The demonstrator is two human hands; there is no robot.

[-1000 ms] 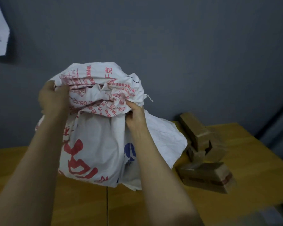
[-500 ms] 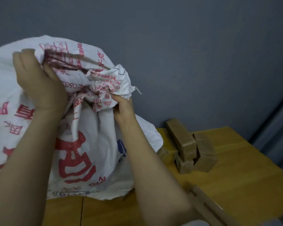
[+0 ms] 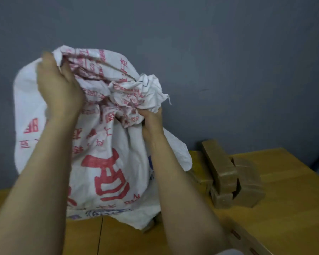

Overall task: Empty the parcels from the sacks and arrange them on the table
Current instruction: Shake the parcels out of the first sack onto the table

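Grey wall (image 3: 210,52) filled the upper frame above a wooden table (image 3: 293,199). At centre left, the left hand (image 3: 59,89) and right hand (image 3: 151,120) each gripped bunched cloth of a raised white sack (image 3: 103,172), seemingly shaking it out. Brown parcels (image 3: 221,166) lay heaped at right. The next move likely called for checking the sack was empty, then arranging; its mouth and contents were hidden

**Wooden table, with contents**

Table (image 3: 293,208): light wood top, with a dark seam running front to back at lower centre.

- Right of centre: a huddle of brown taped parcels, touching one another.
  - A long parcel (image 3: 219,162) lies aslant on the others.
  - A broad parcel (image 3: 249,184) sits to its right.
  - A small parcel (image 3: 222,199) sits in front.
- Lower right: a flat parcel (image 3: 247,240) with red strips, cut off by the frame.
- Lower centre: a parcel corner (image 3: 149,226) shows under the hem of the white sack (image 3: 107,177).
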